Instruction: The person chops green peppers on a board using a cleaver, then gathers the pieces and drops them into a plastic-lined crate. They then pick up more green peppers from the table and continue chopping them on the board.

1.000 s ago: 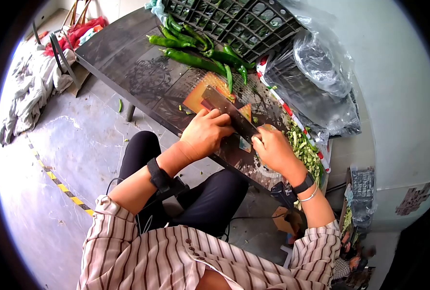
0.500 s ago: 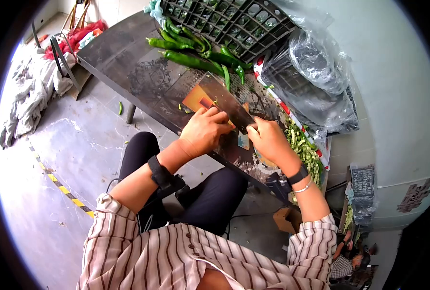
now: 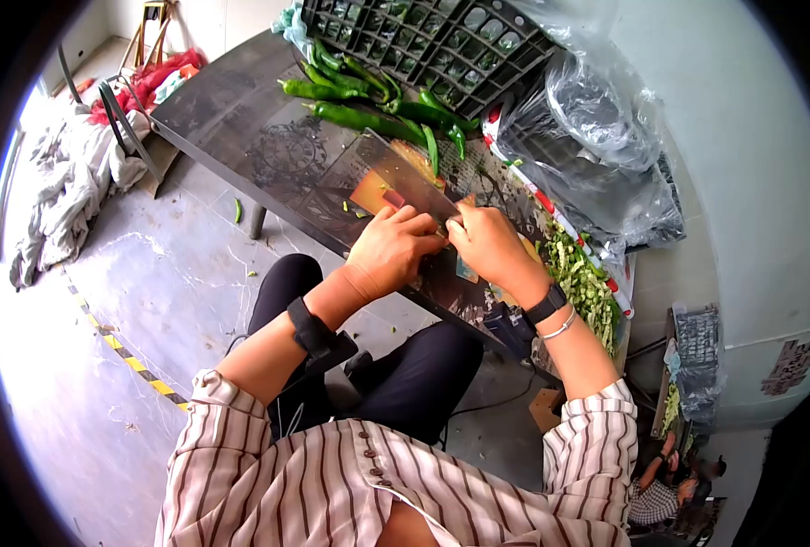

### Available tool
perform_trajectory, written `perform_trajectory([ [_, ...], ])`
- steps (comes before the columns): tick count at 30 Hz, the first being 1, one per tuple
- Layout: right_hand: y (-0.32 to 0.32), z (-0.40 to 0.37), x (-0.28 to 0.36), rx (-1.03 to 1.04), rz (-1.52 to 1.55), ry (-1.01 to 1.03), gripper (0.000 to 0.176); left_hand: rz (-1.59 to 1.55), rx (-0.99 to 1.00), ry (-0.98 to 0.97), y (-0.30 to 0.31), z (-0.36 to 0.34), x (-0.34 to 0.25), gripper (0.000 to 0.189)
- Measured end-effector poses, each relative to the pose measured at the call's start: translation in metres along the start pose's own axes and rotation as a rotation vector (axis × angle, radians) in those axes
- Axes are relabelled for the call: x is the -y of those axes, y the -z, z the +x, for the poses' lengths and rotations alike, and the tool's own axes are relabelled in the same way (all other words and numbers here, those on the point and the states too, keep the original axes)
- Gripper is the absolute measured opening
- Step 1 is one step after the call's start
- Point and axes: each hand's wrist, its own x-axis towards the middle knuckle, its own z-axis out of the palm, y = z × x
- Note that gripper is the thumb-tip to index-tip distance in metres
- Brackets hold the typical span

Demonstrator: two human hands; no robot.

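My right hand [image 3: 494, 248] grips the handle end of a cleaver [image 3: 403, 171], whose broad blade slants up and left over the table. Close beside it, my left hand [image 3: 392, 248] has its fingers bent and drawn together near the blade's lower edge. Whatever lies under those fingertips is hidden. Beyond the blade, several whole green chili peppers [image 3: 346, 114] lie in a pile. Chopped pepper pieces [image 3: 580, 287] are heaped to the right of my right hand. An orange printed patch [image 3: 373, 193] shows on the tabletop by the blade.
A black plastic crate [image 3: 432, 55] stands at the table's far side. Clear plastic wrapping [image 3: 596, 137] covers another dark crate on the right. The dark table [image 3: 209, 100] has its near edge above my knees. Another person [image 3: 665, 488] works at lower right.
My right hand has moved slightly left and up, closer to my left hand. The cleaver blade has shifted left and lies at a flatter tilt. The whole view has turned a little.
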Motion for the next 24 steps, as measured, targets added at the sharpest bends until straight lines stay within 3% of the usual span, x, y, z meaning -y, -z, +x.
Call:
perform_trajectory([
  [6,0.031,-0.023,0.012,0.068,0.069,-0.123,0.022,-0.036,-0.023,0.014,-0.002,-0.002,0.001,0.017],
  [9,0.03,-0.035,0.003,0.101,-0.073,-0.026,0.021,-0.048,-0.06,-0.012,-0.006,-0.002,0.002,0.02],
  [15,0.021,-0.032,0.001,0.076,-0.012,-0.052,0.022,-0.096,-0.053,0.02,-0.006,-0.002,0.003,0.019],
  [17,0.028,-0.028,0.01,0.153,-0.004,-0.108,0.022,-0.1,-0.04,0.009,-0.003,0.0,0.001,0.019],
  [24,0.012,-0.027,0.006,0.049,-0.048,-0.058,0.025,0.012,-0.145,-0.075,0.008,-0.003,-0.003,0.018],
])
